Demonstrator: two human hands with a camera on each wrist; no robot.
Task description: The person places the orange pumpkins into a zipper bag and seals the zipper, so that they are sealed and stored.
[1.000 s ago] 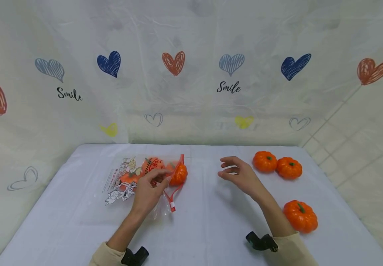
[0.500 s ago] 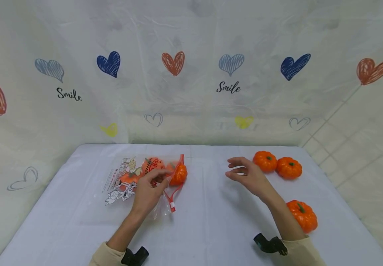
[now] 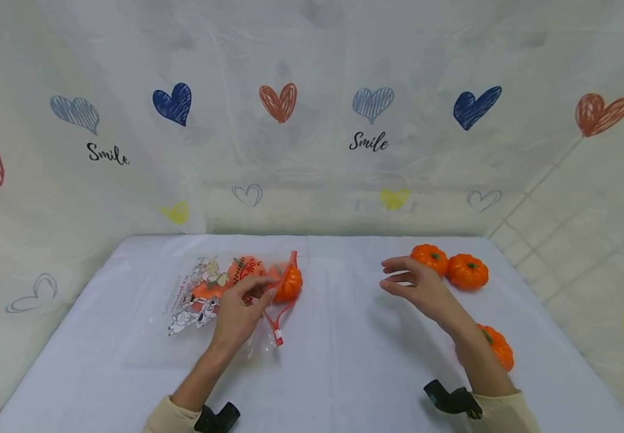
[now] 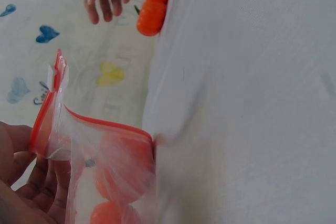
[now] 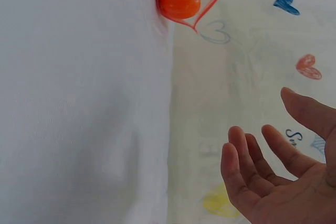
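Observation:
My left hand pinches the red zip edge of a clear plastic zip bag between thumb and finger, keeping its mouth lifted. Inside the bag lie several small orange pumpkins, one pumpkin right at the mouth, facing right. The left wrist view shows the red zip strip bowed apart. My right hand is over the table with fingers loosely bent and nothing in them. Just beyond it sit two pumpkins side by side, a nearer-left pumpkin and a right one. My right forearm partly covers another pumpkin.
A white cloth covers the table, whose back edge meets a pale curtain printed with hearts. The bag's red zip slider hangs at its near end. Black wrist cameras sit on both cuffs.
My right hand has moved right, toward the two back pumpkins, and its forearm now overlaps the front pumpkin. The left hand and bag hold their place; the head view has shifted slightly.

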